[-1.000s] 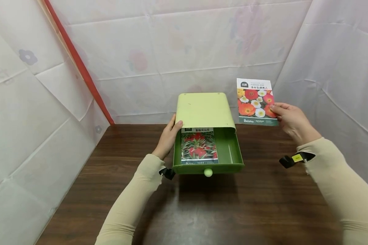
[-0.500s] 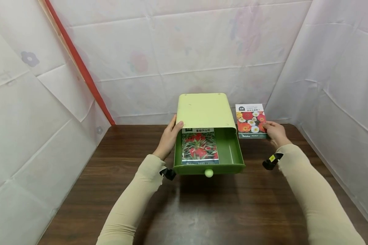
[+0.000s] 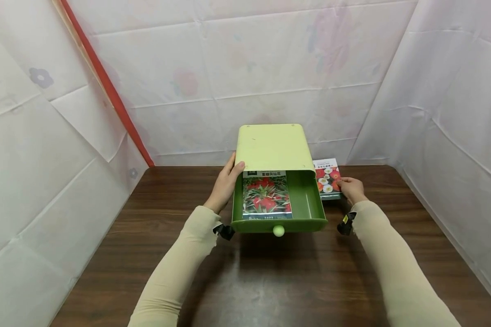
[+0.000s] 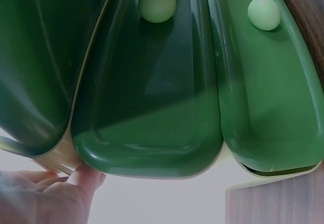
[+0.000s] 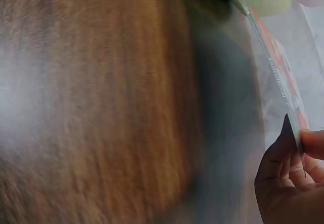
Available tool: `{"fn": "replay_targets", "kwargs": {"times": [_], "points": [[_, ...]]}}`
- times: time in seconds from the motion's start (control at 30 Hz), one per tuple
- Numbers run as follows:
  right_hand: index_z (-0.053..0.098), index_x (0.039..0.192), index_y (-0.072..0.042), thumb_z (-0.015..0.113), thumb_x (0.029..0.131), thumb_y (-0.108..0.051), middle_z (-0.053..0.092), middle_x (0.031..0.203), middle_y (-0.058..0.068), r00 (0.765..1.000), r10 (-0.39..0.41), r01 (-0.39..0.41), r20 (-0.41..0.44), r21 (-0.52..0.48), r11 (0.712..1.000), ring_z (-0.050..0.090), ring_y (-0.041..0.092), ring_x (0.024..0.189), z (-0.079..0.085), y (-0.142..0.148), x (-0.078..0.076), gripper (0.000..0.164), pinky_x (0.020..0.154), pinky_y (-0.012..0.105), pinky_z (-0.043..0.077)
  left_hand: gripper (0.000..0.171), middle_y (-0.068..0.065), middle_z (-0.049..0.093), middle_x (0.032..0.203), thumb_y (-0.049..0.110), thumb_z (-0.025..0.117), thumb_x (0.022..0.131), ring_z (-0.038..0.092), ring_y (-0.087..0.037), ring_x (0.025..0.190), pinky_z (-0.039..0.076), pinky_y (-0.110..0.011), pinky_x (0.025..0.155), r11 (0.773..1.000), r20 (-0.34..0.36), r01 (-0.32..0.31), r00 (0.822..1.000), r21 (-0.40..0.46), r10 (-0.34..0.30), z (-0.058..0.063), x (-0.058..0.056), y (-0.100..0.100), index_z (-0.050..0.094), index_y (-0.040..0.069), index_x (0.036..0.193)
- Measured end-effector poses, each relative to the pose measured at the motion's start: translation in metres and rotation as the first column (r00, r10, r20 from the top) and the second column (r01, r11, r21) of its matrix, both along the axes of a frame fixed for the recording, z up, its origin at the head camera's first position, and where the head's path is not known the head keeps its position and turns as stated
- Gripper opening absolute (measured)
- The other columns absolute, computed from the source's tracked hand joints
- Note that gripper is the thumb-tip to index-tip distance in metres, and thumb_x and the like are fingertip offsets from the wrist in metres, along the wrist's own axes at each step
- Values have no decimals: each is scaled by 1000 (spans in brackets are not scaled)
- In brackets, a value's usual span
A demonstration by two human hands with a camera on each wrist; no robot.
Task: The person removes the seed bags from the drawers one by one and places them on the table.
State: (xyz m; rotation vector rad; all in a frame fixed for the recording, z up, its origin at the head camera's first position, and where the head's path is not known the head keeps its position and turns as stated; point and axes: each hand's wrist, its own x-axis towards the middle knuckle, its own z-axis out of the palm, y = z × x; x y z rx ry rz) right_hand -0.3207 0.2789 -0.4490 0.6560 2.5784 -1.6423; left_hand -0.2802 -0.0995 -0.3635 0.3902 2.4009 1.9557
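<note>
A pale green drawer cabinet [image 3: 274, 145] stands on the table, its top green drawer [image 3: 307, 197] pulled out. Inside that drawer, on the left, lies a seed packet with red flowers [image 3: 266, 195]. My left hand [image 3: 224, 187] rests against the cabinet's left side, thumb at the top front edge. To the right of the cabinet, my right hand [image 3: 353, 188] pinches a poppy seed packet [image 3: 327, 179] by its right edge. In the right wrist view this packet [image 5: 278, 67] appears nearly edge-on, held between thumb and fingers. The cabinet hides the packet's left edge.
Two closed drawers with round knobs, a middle one [image 4: 152, 112] and a lower one [image 4: 273, 92], show in the left wrist view. The dark wooden table [image 3: 167, 218] meets white sheet walls [image 3: 188, 122] behind and at both sides.
My right hand has brought the poppy seed packet down and leftward, from raised at the right to low beside the cabinet. The left hand and the open drawer have stayed put.
</note>
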Motion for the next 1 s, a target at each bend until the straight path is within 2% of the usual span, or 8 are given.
{"fn": "replay_targets", "kwargs": {"times": [0.07, 0.27, 0.33, 0.63, 0.87, 1.0], "points": [[49, 130, 3, 47, 95, -21, 43, 133, 23, 1000, 18, -19, 8, 20, 1000, 44, 26, 107, -3, -2, 1, 43, 74, 26, 40, 70, 13, 10, 152, 62, 42, 88, 9, -10, 140, 18, -44, 112, 1000, -2, -3, 1000, -8, 3, -1, 0, 0, 11, 38, 145], [53, 124, 4, 48, 94, -20, 49, 125, 22, 997, 61, -63, 36, 78, 995, 47, 24, 96, -9, -11, 5, 39, 69, 29, 43, 74, 14, 11, 152, 67, 42, 85, 10, -8, 139, 17, -42, 112, 1000, -9, -10, 1000, -13, 10, -3, -1, -1, 11, 37, 145], [57, 119, 6, 49, 92, -19, 52, 120, 22, 997, 65, -70, 39, 131, 989, 49, 24, 95, -10, -13, 7, 38, 68, 28, 44, 74, 14, 11, 152, 67, 42, 85, 10, -9, 140, 18, -42, 112, 1000, -8, -9, 1000, -11, 8, -4, -1, -1, 11, 38, 145], [71, 93, 2, 58, 83, -21, 67, 88, 14, 992, 121, -124, 31, 363, 924, 56, 25, 79, -11, -19, 11, 28, 60, 29, 43, 74, 15, 11, 151, 68, 43, 84, 11, -10, 139, 19, -43, 111, 1000, 4, -11, 1000, -8, 11, -3, -2, 0, 11, 39, 145], [64, 71, -2, 60, 82, -25, 62, 72, 9, 994, 97, -107, 46, 463, 880, 54, 24, 69, -9, -24, 12, 26, 59, 34, 43, 72, 14, 11, 152, 65, 42, 86, 11, -11, 140, 19, -43, 112, 1000, -9, -2, 1000, 0, 2, -4, -3, 0, 11, 38, 145], [59, 64, -4, 61, 82, -28, 60, 70, 11, 994, 87, -106, 63, 461, 881, 53, 26, 67, -8, -27, 12, 30, 59, 36, 44, 71, 14, 11, 151, 65, 42, 87, 11, -10, 140, 18, -43, 112, 1000, -17, -5, 1000, -8, 5, -4, -3, 0, 11, 38, 145]]}}
